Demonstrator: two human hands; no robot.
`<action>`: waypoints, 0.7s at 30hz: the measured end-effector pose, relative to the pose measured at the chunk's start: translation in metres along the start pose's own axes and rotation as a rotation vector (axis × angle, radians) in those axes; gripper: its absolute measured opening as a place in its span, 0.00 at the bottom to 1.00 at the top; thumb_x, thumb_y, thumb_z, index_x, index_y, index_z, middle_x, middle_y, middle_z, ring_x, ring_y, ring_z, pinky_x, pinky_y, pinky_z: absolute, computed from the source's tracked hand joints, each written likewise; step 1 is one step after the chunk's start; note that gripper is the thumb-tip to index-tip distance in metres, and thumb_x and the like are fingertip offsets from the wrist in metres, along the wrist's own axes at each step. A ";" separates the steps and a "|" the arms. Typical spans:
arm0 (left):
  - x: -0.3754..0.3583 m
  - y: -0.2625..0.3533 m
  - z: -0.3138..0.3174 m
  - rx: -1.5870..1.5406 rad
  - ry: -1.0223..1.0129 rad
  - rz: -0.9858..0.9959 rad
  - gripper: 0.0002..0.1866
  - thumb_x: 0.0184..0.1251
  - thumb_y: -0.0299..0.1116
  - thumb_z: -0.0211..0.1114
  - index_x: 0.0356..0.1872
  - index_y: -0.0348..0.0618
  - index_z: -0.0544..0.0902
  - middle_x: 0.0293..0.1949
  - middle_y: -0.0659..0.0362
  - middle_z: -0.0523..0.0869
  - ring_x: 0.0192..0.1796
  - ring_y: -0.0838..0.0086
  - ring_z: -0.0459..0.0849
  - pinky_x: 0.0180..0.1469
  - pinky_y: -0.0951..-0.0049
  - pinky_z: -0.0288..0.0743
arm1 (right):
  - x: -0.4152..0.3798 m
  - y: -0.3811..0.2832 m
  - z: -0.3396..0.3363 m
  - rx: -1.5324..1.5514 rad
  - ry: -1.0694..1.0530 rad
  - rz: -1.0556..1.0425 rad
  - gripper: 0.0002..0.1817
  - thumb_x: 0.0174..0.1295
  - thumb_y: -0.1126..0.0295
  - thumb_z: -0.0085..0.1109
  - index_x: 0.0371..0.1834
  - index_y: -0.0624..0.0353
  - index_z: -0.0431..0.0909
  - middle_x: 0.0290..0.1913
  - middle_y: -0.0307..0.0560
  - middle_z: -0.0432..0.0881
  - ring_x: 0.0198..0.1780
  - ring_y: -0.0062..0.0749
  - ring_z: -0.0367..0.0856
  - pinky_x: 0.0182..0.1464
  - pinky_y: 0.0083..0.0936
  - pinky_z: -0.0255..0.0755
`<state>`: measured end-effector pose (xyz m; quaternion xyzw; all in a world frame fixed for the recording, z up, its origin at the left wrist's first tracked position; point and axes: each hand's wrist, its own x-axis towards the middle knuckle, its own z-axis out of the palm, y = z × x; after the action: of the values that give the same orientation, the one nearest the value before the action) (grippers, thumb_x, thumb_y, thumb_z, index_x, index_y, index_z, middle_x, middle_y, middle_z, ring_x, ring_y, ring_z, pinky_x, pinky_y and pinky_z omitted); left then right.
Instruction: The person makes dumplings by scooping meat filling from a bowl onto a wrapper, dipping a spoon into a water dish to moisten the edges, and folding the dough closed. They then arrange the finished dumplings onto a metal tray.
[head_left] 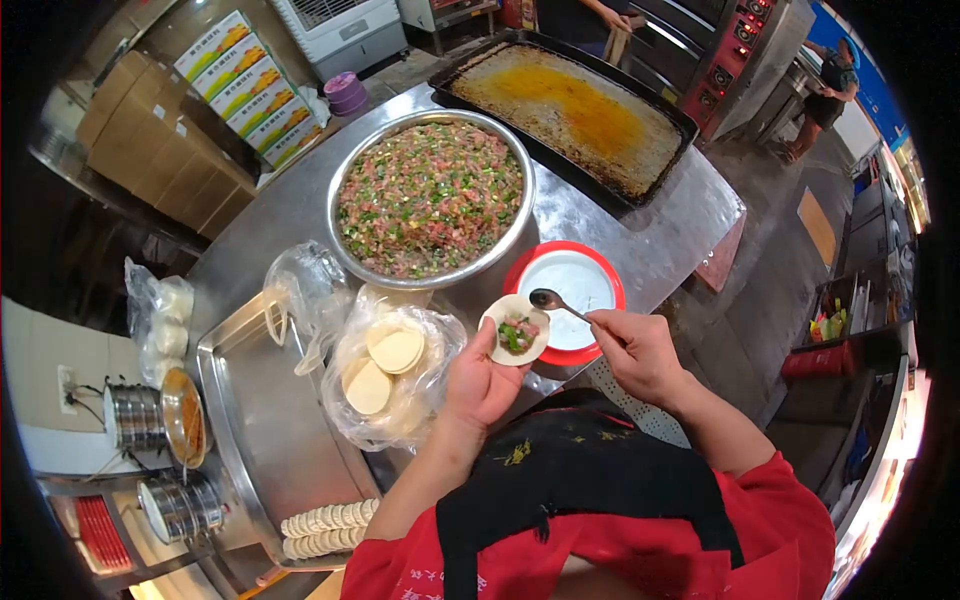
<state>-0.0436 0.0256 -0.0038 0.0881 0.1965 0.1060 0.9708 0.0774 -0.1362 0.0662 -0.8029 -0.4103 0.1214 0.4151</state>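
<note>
My left hand (478, 385) holds a round dumpling wrapper (541, 322) flat on its fingers. A small heap of meat and green onion filling (517, 335) sits in the middle of that wrapper. My right hand (640, 350) is closed around the handle of a spoon (547, 299), whose dark bowl hovers at the wrapper's upper right edge. Below the spoon is a red-rimmed white bowl (617, 283). A large steel basin (333, 215) of chopped meat and greens stands beyond my hands. To the left, wrappers (395, 347) lie stacked in an opened plastic bag (345, 425).
A steel tray (275, 430) on the left carries rows of folded dumplings (325, 530) at its near end. A black oily baking pan (650, 190) lies across the table's far side. Behind it stands a person (585, 20); another person (830, 85) is at far right.
</note>
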 end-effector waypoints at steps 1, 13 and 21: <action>-0.002 0.000 0.000 0.013 -0.014 0.002 0.23 0.77 0.40 0.41 0.64 0.34 0.63 0.63 0.46 0.70 0.64 0.56 0.70 0.68 0.55 0.62 | 0.002 -0.005 -0.001 0.032 -0.024 -0.012 0.08 0.59 0.74 0.53 0.39 0.61 0.80 0.27 0.58 0.78 0.29 0.48 0.80 0.31 0.35 0.73; -0.016 0.008 0.003 0.066 -0.155 -0.139 0.40 0.71 0.63 0.29 0.62 0.33 0.66 0.58 0.46 0.75 0.59 0.57 0.76 0.62 0.57 0.69 | 0.030 -0.006 -0.001 -0.016 -0.296 -0.121 0.07 0.58 0.76 0.56 0.38 0.64 0.81 0.24 0.54 0.77 0.22 0.27 0.75 0.27 0.23 0.68; -0.015 0.010 -0.011 -0.051 -0.260 -0.295 0.47 0.66 0.69 0.28 0.61 0.30 0.67 0.55 0.44 0.77 0.56 0.54 0.78 0.59 0.58 0.73 | 0.038 -0.020 -0.009 -0.059 -0.448 -0.156 0.08 0.50 0.71 0.55 0.30 0.59 0.82 0.23 0.56 0.79 0.27 0.51 0.79 0.32 0.39 0.72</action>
<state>-0.0629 0.0333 -0.0061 0.0466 0.0776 -0.0446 0.9949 0.0953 -0.1059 0.0933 -0.7337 -0.5561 0.2520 0.2981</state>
